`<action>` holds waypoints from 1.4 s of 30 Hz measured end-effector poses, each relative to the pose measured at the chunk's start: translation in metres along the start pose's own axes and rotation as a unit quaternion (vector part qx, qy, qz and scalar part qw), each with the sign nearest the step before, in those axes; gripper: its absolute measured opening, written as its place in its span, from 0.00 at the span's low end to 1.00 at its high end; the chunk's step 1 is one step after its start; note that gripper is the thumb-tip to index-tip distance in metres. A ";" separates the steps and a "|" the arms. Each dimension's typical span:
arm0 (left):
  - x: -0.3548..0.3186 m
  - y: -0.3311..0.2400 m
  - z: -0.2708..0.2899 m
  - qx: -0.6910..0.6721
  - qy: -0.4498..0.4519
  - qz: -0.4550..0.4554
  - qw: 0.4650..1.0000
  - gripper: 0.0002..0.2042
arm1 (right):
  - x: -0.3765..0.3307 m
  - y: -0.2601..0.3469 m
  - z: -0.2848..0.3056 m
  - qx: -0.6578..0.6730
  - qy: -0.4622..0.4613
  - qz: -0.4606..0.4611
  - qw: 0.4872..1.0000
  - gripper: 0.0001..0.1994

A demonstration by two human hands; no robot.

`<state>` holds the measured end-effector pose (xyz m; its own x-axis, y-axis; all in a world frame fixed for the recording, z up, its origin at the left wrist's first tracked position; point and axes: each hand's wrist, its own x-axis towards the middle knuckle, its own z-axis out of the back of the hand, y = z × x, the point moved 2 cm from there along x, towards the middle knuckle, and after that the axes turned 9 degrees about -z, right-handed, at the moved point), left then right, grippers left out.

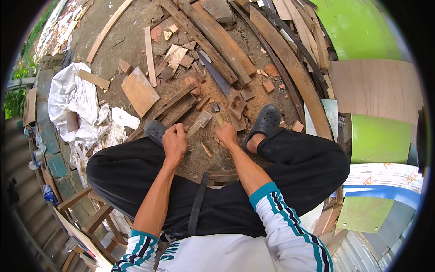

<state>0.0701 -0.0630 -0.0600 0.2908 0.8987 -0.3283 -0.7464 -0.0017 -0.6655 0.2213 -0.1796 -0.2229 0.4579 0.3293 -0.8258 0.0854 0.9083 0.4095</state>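
Observation:
My left hand [175, 143] is closed around the near end of a short strip of wood [200, 123], which slants up and to the right from my fist. My right hand [226, 134] grips the wooden handle of a hammer [216, 109]. Its dark metal head points away from me, just right of the strip's far end and apart from it. Beyond the hammer lies a handsaw [216, 78] with a worn wooden handle [236, 103]. A thin wood sliver [206, 149] rests on the dirt between my forearms.
Long planks [290, 63] and beams [222, 38] lie at the far middle and right. Offcuts and a square board [140, 92] are scattered ahead on sawdust-covered ground. A white sack [72, 102] sits at left. Green panels [380, 138] and a brown sheet [376, 88] stand at right.

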 end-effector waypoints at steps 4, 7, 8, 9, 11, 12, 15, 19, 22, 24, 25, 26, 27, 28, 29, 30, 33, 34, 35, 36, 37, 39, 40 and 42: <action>-0.001 0.004 -0.002 0.001 -0.008 -0.007 1.000 0.22 | -0.018 0.004 -0.008 0.043 -0.059 0.024 0.997 0.16; -0.001 -0.007 -0.006 0.014 0.007 -0.004 1.000 0.22 | -0.002 -0.014 -0.015 -0.044 -0.029 0.025 0.998 0.16; -0.001 -0.009 -0.004 0.021 0.012 0.003 1.000 0.22 | 0.002 -0.013 -0.013 -0.109 -0.027 0.031 0.993 0.16; 0.000 -0.009 -0.004 0.021 0.008 0.002 1.000 0.22 | 0.006 -0.011 -0.011 -0.174 -0.026 0.035 0.984 0.17; 0.001 -0.004 -0.003 0.020 -0.005 0.007 1.000 0.23 | 0.002 -0.006 -0.006 -0.084 -0.003 0.015 0.996 0.16; 0.000 -0.004 -0.003 0.023 -0.001 0.008 1.000 0.23 | -0.006 -0.002 0.000 -0.040 0.008 0.002 0.999 0.17; 0.001 -0.003 -0.005 0.030 0.009 0.002 1.000 0.24 | -0.031 0.015 0.021 0.053 -0.024 0.072 0.996 0.14; 0.004 0.000 -0.009 0.052 0.010 -0.017 0.998 0.24 | -0.049 0.024 0.015 0.111 -0.053 0.141 0.982 0.15; 0.008 -0.001 -0.012 0.067 0.016 -0.034 0.997 0.24 | -0.045 0.014 -0.005 0.053 -0.038 0.127 0.990 0.17; 0.007 -0.001 -0.013 0.044 0.015 -0.032 0.998 0.24 | -0.040 0.021 -0.007 -0.004 -0.016 0.072 0.997 0.17; 0.006 -0.002 -0.014 0.016 0.012 -0.024 1.000 0.24 | -0.039 0.021 0.000 0.012 -0.039 0.093 0.995 0.17; 0.006 0.002 -0.010 -0.008 0.005 -0.013 1.000 0.23 | -0.047 0.028 0.010 0.027 -0.056 0.116 0.991 0.17; 0.007 0.003 -0.009 0.003 0.007 -0.013 1.000 0.23 | -0.055 0.037 0.020 0.039 -0.076 0.138 0.987 0.16; 0.008 0.003 -0.010 0.014 0.009 -0.012 1.000 0.23 | -0.063 0.044 0.026 0.049 -0.080 0.131 0.987 0.16; 0.010 0.000 -0.012 0.023 0.013 -0.015 1.000 0.23 | -0.069 0.051 0.034 0.061 -0.088 0.124 0.987 0.16; 0.010 -0.001 -0.013 0.027 0.013 -0.013 0.999 0.24 | -0.072 0.055 0.037 0.072 -0.096 0.117 0.986 0.16; 0.012 -0.010 -0.016 0.039 0.011 -0.018 0.999 0.24 | -0.067 0.030 0.013 0.097 -0.079 0.091 0.988 0.17; 0.013 -0.013 -0.017 0.044 0.007 -0.020 0.999 0.24 | -0.058 0.022 0.006 0.056 -0.047 0.073 0.995 0.17; 0.015 -0.015 -0.018 0.050 0.003 -0.022 0.999 0.24 | -0.054 0.020 0.003 0.016 -0.015 0.055 0.998 0.17; 0.015 -0.013 -0.018 0.029 0.005 -0.021 0.999 0.24 | -0.049 0.017 0.000 -0.024 0.018 0.037 0.999 0.18; 0.014 -0.011 -0.017 0.007 0.008 -0.020 1.000 0.24 | -0.044 0.014 0.002 -0.024 -0.002 0.043 0.999 0.17; 0.015 -0.006 -0.012 -0.003 0.012 -0.021 1.000 0.23 | -0.050 0.026 0.014 -0.025 -0.032 0.055 0.998 0.17; 0.017 -0.007 -0.013 0.006 0.016 -0.025 1.000 0.22 | -0.055 0.031 0.019 0.010 -0.036 0.065 0.997 0.17; 0.016 -0.014 -0.014 0.018 0.025 -0.027 0.999 0.21 | -0.065 0.037 0.031 0.079 -0.045 0.081 0.993 0.16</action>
<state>0.0935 -0.0548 -0.0655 0.3590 0.8744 -0.3265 -0.7499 0.0620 -0.6587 0.2223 -0.1751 -0.1418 0.5531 0.4364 -0.7097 0.1396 0.7913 0.5953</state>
